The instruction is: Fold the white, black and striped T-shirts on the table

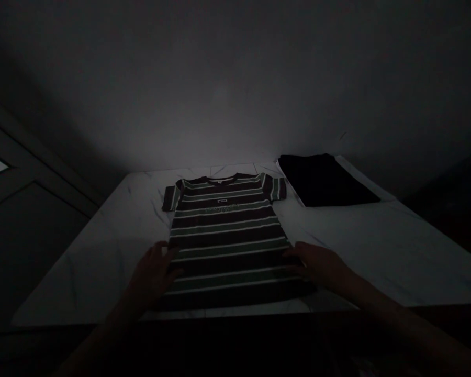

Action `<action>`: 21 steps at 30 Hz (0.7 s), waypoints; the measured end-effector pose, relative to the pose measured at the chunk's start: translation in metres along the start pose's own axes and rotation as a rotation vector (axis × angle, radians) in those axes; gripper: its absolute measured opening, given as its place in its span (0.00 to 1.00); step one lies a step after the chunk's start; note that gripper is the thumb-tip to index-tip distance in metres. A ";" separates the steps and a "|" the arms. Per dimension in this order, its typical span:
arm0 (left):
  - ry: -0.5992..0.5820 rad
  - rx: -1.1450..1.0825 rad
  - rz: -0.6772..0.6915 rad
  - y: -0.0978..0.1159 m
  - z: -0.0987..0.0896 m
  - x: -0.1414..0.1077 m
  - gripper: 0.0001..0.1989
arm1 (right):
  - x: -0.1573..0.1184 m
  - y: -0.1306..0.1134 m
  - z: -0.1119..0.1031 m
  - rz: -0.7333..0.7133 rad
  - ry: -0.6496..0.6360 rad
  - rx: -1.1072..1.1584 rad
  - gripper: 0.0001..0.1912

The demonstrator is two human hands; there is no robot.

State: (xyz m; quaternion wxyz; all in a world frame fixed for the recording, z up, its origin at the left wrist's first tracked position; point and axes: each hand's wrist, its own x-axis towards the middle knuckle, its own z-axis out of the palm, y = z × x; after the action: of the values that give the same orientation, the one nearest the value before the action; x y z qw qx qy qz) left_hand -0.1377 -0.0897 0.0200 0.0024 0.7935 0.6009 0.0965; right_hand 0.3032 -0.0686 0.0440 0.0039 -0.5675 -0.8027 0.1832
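Observation:
A dark T-shirt (225,228) with green and white stripes lies spread flat, its collar toward the wall and its hem toward me. My left hand (154,269) is at the shirt's lower left edge, fingers apart, with the fingertips over the cloth. At the lower right edge, my right hand (316,264) touches the cloth, its fingers spread. Neither hand has the shirt gathered in it. The picture is very dark, so fine finger contact is hard to make out.
The shirt rests on a white marble-patterned table (113,235). A folded black cloth (327,180) lies at the back right, with white material (361,179) along its edge. Behind stands a grey wall (220,94); a panelled door (19,178) is at the left.

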 end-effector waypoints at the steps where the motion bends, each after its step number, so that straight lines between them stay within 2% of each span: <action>1: -0.010 0.041 0.044 0.009 -0.001 0.017 0.24 | 0.012 -0.011 -0.007 -0.041 0.036 -0.051 0.13; 4: -0.047 0.105 0.126 0.041 0.002 0.087 0.27 | 0.071 -0.052 -0.023 -0.154 0.166 -0.110 0.13; 6: -0.039 0.130 0.104 0.056 0.006 0.139 0.27 | 0.119 -0.078 -0.029 -0.181 0.223 -0.106 0.16; 8: 0.007 0.134 -0.006 0.055 0.006 0.184 0.23 | 0.165 -0.099 -0.030 -0.179 0.264 -0.108 0.20; 10: 0.068 0.138 -0.176 0.037 0.001 0.214 0.20 | 0.205 -0.112 -0.028 -0.178 0.292 -0.106 0.24; 13: 0.137 0.152 -0.488 -0.009 -0.008 0.232 0.19 | 0.253 -0.123 -0.017 -0.240 0.291 -0.090 0.28; 16: 0.110 0.090 -0.732 -0.051 -0.009 0.231 0.27 | 0.290 -0.134 -0.003 -0.340 0.246 -0.098 0.28; 18: 0.051 0.012 -0.817 -0.068 -0.005 0.230 0.32 | 0.311 -0.142 0.005 -0.359 0.215 -0.103 0.28; 21: -0.001 -0.062 -0.844 -0.085 0.000 0.231 0.27 | 0.336 -0.150 0.015 -0.312 0.183 -0.097 0.30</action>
State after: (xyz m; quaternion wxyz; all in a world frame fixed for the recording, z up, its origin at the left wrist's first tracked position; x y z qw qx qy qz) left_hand -0.1584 0.1543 0.0449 0.0661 0.4774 0.8699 0.1048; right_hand 0.0435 0.1903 0.0071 0.0780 -0.4498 -0.8852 0.0892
